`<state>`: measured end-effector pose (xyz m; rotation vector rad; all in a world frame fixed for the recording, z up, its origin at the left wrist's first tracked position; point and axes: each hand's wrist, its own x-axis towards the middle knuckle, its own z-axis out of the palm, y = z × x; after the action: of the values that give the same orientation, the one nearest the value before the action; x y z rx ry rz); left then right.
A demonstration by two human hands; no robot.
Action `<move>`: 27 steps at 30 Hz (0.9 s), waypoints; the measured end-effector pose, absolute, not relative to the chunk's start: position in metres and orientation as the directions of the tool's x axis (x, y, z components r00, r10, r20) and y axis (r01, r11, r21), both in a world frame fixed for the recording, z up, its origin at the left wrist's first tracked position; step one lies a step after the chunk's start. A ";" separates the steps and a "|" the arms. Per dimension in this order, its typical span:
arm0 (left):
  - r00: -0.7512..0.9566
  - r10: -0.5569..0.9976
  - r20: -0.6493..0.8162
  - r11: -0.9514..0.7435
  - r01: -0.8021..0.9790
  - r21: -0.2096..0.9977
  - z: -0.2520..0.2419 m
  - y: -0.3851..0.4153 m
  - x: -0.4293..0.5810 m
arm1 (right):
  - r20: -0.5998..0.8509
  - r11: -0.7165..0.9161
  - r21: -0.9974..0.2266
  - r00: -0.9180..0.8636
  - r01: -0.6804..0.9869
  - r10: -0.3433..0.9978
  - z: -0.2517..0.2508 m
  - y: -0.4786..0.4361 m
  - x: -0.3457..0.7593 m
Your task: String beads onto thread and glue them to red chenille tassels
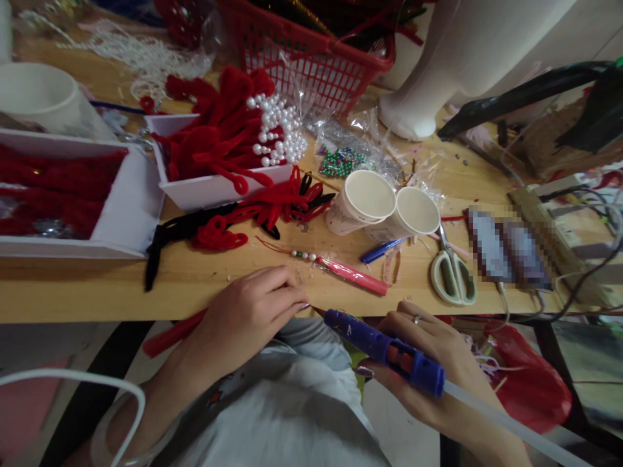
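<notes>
Both hands work at the near edge of the counter [195, 285]. Right hand [428, 353] is wrapped around a blue glue gun [384, 350], whose tip points left toward the other hand's fingertips. Left hand [248, 314] is curled shut, pinching a red strip [172, 334] that sticks out to the left below the wrist. Farther back stand a red basket [311, 61], white trays [121, 214] of red cord, two paper cups [384, 207], green scissors [452, 272] and a pink tassel [353, 275].

On the bench [195, 285], two cups [384, 211] lie at centre; scissors [452, 272] at their 4 o'clock, basket [311, 58] at 11, trays [117, 214] at 9.
</notes>
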<state>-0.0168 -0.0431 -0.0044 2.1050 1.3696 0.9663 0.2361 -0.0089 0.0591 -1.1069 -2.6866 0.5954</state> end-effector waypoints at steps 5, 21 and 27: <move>0.267 0.909 0.320 -0.416 0.598 0.685 -0.004 -0.044 -0.016 | 0.010 0.645 -0.426 -0.710 0.635 0.705 0.060 -0.009 0.235; 0.269 0.909 0.317 -0.416 0.600 0.683 -0.005 -0.043 -0.017 | 0.034 0.653 -0.441 -0.715 0.616 0.698 0.060 -0.010 0.237; 0.275 0.913 0.302 -0.408 0.594 0.694 -0.005 -0.043 -0.017 | 0.002 0.635 -0.446 -0.709 0.630 0.705 0.064 -0.009 0.237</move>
<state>-0.0173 -0.0431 -0.0050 2.1020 1.3552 0.9518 0.2369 -0.0094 0.0640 -1.1039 -2.6788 0.6301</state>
